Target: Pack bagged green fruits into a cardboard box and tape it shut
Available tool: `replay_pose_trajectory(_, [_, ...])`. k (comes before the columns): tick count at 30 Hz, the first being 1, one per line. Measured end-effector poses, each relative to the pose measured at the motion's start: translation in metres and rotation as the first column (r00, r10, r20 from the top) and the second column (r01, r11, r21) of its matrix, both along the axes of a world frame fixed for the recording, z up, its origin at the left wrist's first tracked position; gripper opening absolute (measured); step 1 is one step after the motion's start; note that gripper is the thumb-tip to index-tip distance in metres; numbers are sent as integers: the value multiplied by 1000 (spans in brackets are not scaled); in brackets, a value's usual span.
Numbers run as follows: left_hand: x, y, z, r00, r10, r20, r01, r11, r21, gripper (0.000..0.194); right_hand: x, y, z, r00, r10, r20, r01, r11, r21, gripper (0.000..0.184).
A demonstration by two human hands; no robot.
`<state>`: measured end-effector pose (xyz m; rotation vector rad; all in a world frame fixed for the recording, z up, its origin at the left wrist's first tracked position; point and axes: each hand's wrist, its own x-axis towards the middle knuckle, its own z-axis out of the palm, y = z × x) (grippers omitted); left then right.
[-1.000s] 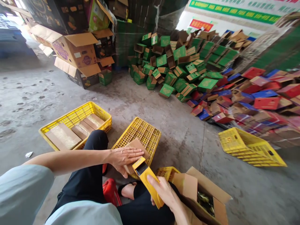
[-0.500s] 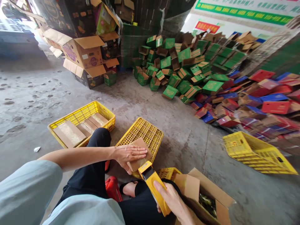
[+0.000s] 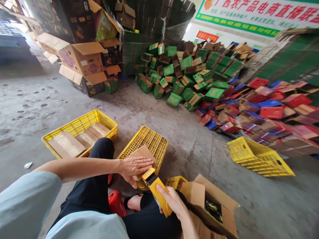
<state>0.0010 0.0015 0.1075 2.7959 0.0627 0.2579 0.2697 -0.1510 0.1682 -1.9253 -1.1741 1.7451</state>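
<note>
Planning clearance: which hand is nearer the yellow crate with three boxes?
Left. The left hand lies flat on a small box, right of the crate; the right hand, holding the tape dispenser, is farther right.

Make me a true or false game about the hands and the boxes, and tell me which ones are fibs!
1. The left hand lies flat on a small brown box. True.
2. The right hand is empty. False: the right hand holds a yellow tape dispenser.
3. Brown boxes lie in the far-left yellow crate. True.
4. The carton by the right knee is shut. False: its flaps are open.
</note>
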Motion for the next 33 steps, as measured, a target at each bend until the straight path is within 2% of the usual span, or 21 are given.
replay_pose_trajectory(8, [-2, 4, 4, 1000, 21, 3, -21, 1000, -1, 108, 0, 1, -10, 999, 27, -47, -26, 999, 24, 66])
replay_pose_trajectory(12, [-2, 3, 10, 999, 45, -7, -45, 999, -13, 106, 0, 8, -14, 997, 47, -67, -45, 999, 30, 63])
replay_pose_trajectory(16, [-4, 4, 12, 999, 47, -11, -47, 999, -19, 106, 3, 18, -20, 995, 102, 10, -102, 989, 107, 55])
replay_pose_trajectory(20, [-6, 5, 10, 999, 37, 6, -37, 999, -22, 107, 6, 18, -26, 992, 127, -30, -124, 989, 85, 61])
replay_pose_trajectory(26, [-6, 8, 3, 1000, 4, 26, -2, 997, -80, 101, 5, 1, -14, 993, 63, -98, -61, 998, 30, 62])
replay_pose_trajectory(33, [-3, 9, -1, 999, -9, 54, 16, 991, -132, 101, 0, -12, -6, 999, 12, -31, -12, 1000, -8, 63])
